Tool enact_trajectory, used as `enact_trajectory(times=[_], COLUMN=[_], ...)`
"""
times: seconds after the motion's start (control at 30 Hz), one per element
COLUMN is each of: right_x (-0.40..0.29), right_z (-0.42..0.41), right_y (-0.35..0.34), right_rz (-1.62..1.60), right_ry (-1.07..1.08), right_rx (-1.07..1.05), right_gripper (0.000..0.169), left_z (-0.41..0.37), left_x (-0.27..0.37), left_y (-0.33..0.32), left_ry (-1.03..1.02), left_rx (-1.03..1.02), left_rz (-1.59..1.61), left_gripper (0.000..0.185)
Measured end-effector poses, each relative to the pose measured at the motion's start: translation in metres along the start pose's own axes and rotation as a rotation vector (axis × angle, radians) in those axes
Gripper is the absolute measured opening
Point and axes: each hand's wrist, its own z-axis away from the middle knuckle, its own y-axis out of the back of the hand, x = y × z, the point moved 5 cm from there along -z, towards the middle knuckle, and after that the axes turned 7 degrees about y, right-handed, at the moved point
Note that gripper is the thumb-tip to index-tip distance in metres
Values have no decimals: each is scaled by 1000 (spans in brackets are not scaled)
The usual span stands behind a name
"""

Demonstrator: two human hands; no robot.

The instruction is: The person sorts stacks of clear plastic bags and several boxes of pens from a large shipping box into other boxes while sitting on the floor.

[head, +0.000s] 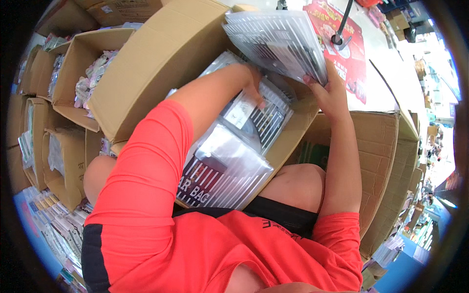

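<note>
My right hand [329,86] grips the lower right edge of a stack of clear plastic packets with white stripes [278,40], held tilted over the far end of an open cardboard box [161,47]. Inside that box my left hand [254,88] reaches down among more packets; its fingers are partly hidden, and whether they grip one is unclear. Beside it lies a striped packet with a white card [240,111]. Nearer my body, another striped clear packet [227,164] bears large white letters and lies flat in the box.
Open cardboard boxes [88,42] with bagged goods stand at left. Below them are rows of packaged items [55,223]. At right is another open cardboard box [366,146]. A red printed sheet [344,55] and a black metal rod [344,22] are on the white surface beyond.
</note>
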Motion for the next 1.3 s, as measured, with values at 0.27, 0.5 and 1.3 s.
enact_trajectory(times=[0.27, 0.5, 1.3], right_x=[20, 13, 6], right_z=[-1, -4, -4], right_y=[0, 7, 2], right_rz=[-60, 5, -141], right_ry=[33, 5, 93], right_rx=[28, -80, -17], right_gripper=[50, 61, 47], left_z=[-58, -60, -90], left_x=[10, 4, 0], left_y=[-6, -14, -26], left_ry=[93, 88, -135], left_rx=[678, 647, 527], left_rz=[-231, -331, -164], left_gripper=[79, 74, 53])
